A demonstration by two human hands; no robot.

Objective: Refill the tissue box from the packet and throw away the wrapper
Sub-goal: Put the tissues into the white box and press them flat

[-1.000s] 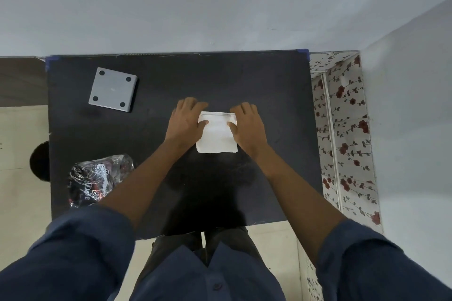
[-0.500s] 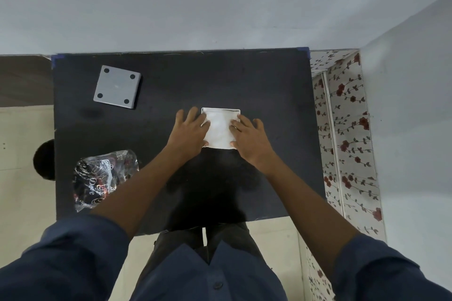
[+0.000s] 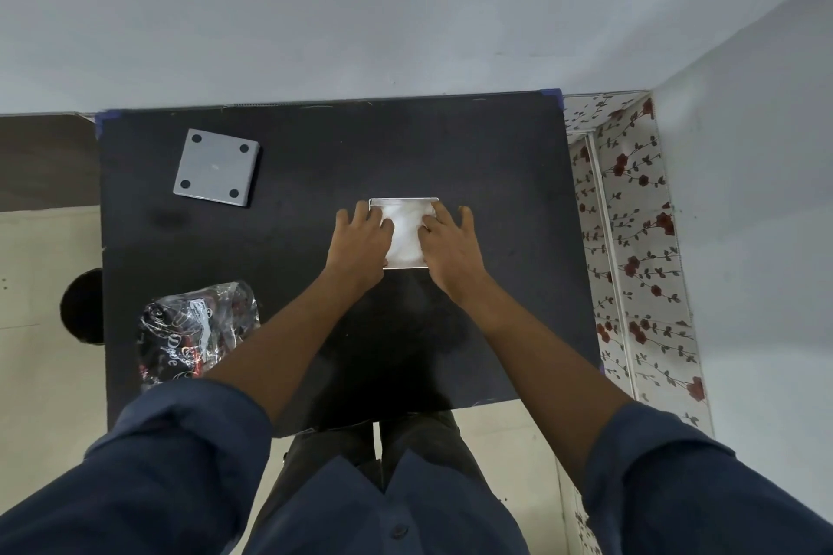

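A white stack of tissues (image 3: 407, 234) lies inside an open tissue box whose thin white rim (image 3: 403, 199) shows around it, at the middle of the black table (image 3: 405, 140). My left hand (image 3: 360, 239) rests flat on the stack's left part, fingers spread. Over its right part my right hand (image 3: 450, 248) lies flat in the same way. The crumpled clear wrapper (image 3: 198, 329) with black and red print sits near the table's front left. A grey square panel (image 3: 216, 167) with dark dots at its corners lies at the back left.
A white wall runs behind the table and another stands to the right. A floral-patterned surface (image 3: 631, 239) sits in the gap on the right. A round black object (image 3: 83, 306) is on the floor left of the table.
Both hands have moved from the sides of the white stack onto its top. The box rim now shows around the stack. The wrapper and the grey panel have stayed put.
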